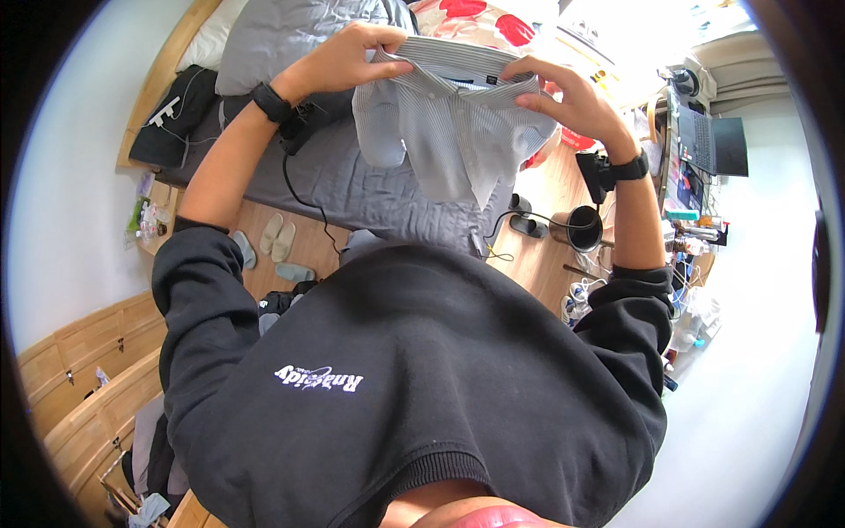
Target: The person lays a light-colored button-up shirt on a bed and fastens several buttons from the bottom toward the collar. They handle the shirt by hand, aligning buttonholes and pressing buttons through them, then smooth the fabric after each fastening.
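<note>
A striped grey-and-white button-up shirt (449,132) hangs in front of me, held up by its collar above the bed. My left hand (356,57) pinches one end of the collar between thumb and fingers. At the other end, my right hand (572,97) grips the collar in the same way. The collar is spread between both hands, with a small dark label at its inside. The shirt's lower part drops in loose folds, and its buttoned front shows. Black bands with small devices sit on both wrists.
Behind the shirt lies a bed with a grey sheet (290,189) and a grey pillow (273,40). Slippers (277,238) and a dark bin (581,231) stand on the wooden floor. At the right, a laptop (704,141) rests on a cluttered desk. A black cable runs from my left wrist.
</note>
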Action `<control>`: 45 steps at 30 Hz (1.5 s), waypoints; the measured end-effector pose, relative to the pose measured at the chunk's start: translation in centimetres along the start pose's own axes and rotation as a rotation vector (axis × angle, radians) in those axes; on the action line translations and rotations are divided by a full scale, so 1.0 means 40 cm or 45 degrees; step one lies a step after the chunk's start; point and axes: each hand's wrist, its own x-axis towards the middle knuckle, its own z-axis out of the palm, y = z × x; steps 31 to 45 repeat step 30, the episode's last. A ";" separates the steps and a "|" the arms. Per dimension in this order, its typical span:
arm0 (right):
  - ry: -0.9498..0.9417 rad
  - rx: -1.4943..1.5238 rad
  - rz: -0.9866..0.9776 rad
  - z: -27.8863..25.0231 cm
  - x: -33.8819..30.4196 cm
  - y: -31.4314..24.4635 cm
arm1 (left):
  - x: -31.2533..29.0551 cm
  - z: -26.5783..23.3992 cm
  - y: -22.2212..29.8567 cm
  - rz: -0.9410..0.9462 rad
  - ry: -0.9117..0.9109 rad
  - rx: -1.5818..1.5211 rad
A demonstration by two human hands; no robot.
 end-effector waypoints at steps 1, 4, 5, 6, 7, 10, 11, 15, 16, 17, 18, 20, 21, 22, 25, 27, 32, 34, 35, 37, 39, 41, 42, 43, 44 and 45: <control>-0.021 0.016 0.067 -0.009 -0.007 -0.002 | -0.013 -0.003 0.006 -0.142 -0.029 -0.127; -0.053 0.018 0.241 -0.026 -0.026 -0.013 | -0.010 -0.021 0.012 -0.379 -0.134 -0.307; -0.046 -0.001 0.262 -0.029 -0.023 -0.015 | -0.006 -0.025 0.013 -0.398 -0.176 -0.319; -0.037 -0.026 0.266 -0.033 -0.021 -0.014 | 0.002 -0.021 0.016 -0.347 -0.135 -0.277; 0.010 -0.047 0.251 -0.028 -0.022 -0.014 | 0.010 -0.011 0.018 -0.268 -0.100 -0.223; 0.180 -0.161 0.088 0.009 -0.010 -0.008 | 0.035 0.003 0.017 -0.073 -0.086 -0.011; 0.196 -0.183 0.044 0.010 -0.009 -0.008 | 0.039 0.004 0.018 -0.016 -0.096 0.068; 0.207 -0.290 0.077 0.006 -0.001 -0.013 | 0.046 -0.002 0.023 0.061 -0.096 0.171; 0.208 -0.312 0.087 0.003 0.000 -0.013 | 0.050 -0.002 0.024 0.054 -0.076 0.184; 0.249 -0.292 0.074 0.002 0.000 -0.012 | 0.052 -0.001 0.025 0.075 -0.047 0.207; 0.297 -0.268 0.036 0.006 0.001 -0.011 | 0.054 -0.005 0.023 0.016 -0.081 0.229; 0.395 -0.173 0.035 0.018 0.001 -0.006 | 0.059 -0.019 0.021 -0.043 -0.125 0.294; 0.445 -0.104 0.073 0.029 0.001 -0.003 | 0.059 -0.021 0.025 -0.191 -0.144 0.264; 0.496 -0.033 0.112 0.039 -0.001 0.001 | 0.057 -0.024 0.033 -0.339 -0.164 0.233; 0.520 0.129 0.162 0.054 -0.015 0.021 | 0.054 -0.028 0.062 -0.386 -0.021 -0.228; 0.392 -0.023 0.192 0.046 -0.013 0.051 | 0.055 -0.029 0.075 -0.351 0.040 -0.502; 0.150 -0.115 0.376 0.046 -0.026 0.089 | 0.052 -0.027 0.076 -0.391 -0.005 -0.626; 0.150 -0.115 0.376 0.046 -0.026 0.089 | 0.052 -0.027 0.076 -0.391 -0.005 -0.626; 0.150 -0.115 0.376 0.046 -0.026 0.089 | 0.052 -0.027 0.076 -0.391 -0.005 -0.626; 0.150 -0.115 0.376 0.046 -0.026 0.089 | 0.052 -0.027 0.076 -0.391 -0.005 -0.626; 0.150 -0.115 0.376 0.046 -0.026 0.089 | 0.052 -0.027 0.076 -0.391 -0.005 -0.626; 0.150 -0.115 0.376 0.046 -0.026 0.089 | 0.052 -0.027 0.076 -0.391 -0.005 -0.626; 0.150 -0.115 0.376 0.046 -0.026 0.089 | 0.052 -0.027 0.076 -0.391 -0.005 -0.626; 0.150 -0.115 0.376 0.046 -0.026 0.089 | 0.052 -0.027 0.076 -0.391 -0.005 -0.626; 0.150 -0.115 0.376 0.046 -0.026 0.089 | 0.052 -0.027 0.076 -0.391 -0.005 -0.626; 0.150 -0.115 0.376 0.046 -0.026 0.089 | 0.052 -0.027 0.076 -0.391 -0.005 -0.626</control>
